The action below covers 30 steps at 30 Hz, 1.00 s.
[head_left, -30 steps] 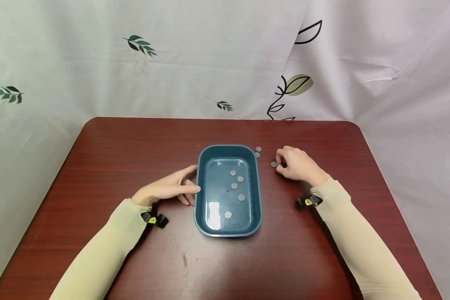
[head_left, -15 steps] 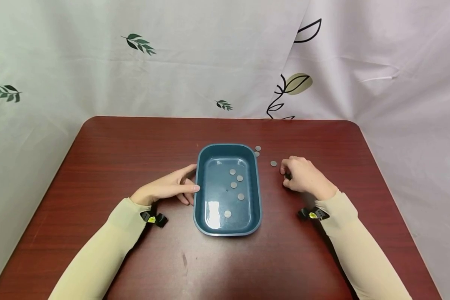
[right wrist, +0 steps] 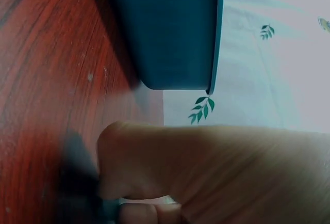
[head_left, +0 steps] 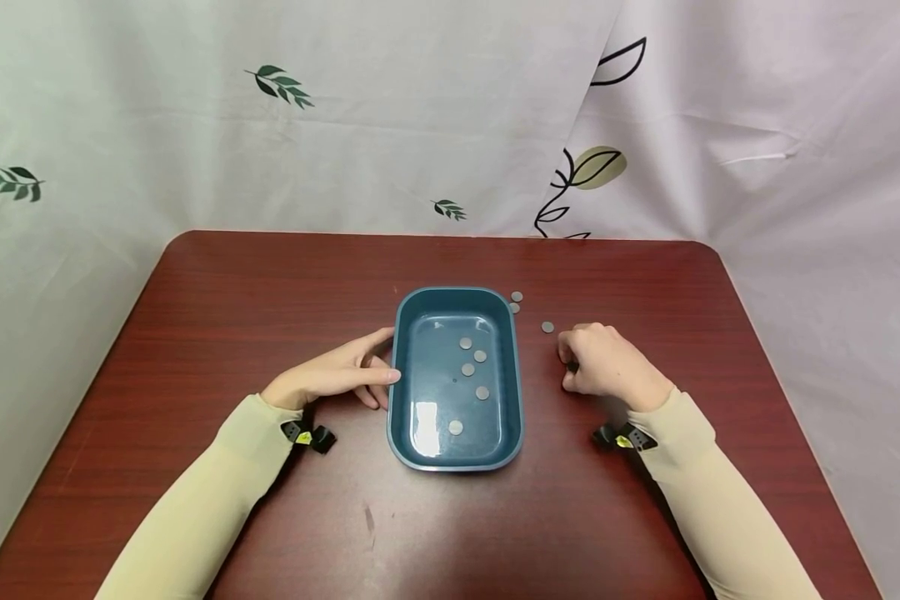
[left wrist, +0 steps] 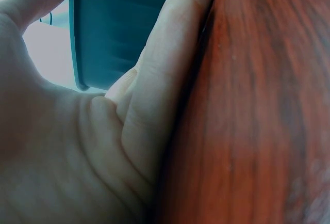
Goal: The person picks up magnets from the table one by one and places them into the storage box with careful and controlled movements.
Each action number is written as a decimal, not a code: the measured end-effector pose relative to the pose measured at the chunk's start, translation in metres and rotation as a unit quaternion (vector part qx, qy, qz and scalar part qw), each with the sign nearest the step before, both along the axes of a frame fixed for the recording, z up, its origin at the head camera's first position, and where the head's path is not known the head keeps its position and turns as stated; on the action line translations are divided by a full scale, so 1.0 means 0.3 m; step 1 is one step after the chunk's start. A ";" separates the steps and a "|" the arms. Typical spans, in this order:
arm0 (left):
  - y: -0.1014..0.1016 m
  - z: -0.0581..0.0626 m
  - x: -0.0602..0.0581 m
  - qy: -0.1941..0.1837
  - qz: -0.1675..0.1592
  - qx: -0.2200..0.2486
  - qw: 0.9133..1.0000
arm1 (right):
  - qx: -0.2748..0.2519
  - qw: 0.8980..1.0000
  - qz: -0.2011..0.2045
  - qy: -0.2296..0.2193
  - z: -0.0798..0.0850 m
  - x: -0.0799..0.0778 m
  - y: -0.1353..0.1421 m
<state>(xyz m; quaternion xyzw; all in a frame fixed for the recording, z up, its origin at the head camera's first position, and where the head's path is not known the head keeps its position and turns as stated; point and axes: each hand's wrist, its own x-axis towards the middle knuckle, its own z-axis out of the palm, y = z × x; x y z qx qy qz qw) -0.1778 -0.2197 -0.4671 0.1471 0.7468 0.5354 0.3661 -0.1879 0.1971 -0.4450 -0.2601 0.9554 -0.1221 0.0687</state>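
Right hand (head_left: 607,367), fingers curled, is beside the blue tray (head_left: 431,358); whether it holds anything we cannot tell. Left hand (head_left: 337,375) touches the tray with straight fingers. We judge the step as picking up coins (head_left: 547,327), flat right of the tray, next calling for a fingertip pinch. The tray's long axis runs near to far.

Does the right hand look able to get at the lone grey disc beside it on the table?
Likely yes: the grey disc lies just beyond the right hand, with nothing visible between them; whether it already holds something is unclear.
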 end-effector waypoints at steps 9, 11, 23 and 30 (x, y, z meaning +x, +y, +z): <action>0.001 0.004 0.001 -0.004 0.001 0.000 1.000 | -0.060 0.995 0.030 0.071 0.018 0.015 -0.011; 0.001 0.004 0.002 -0.003 0.001 0.001 1.000 | -0.080 0.992 0.040 0.083 0.030 0.021 -0.017; -0.004 -0.003 -0.001 -0.004 -0.004 0.008 1.000 | -0.173 0.974 0.101 0.107 0.098 0.093 -0.089; -0.004 -0.002 -0.001 -0.004 -0.004 0.007 1.000 | -0.193 0.966 0.141 0.097 0.112 0.132 -0.145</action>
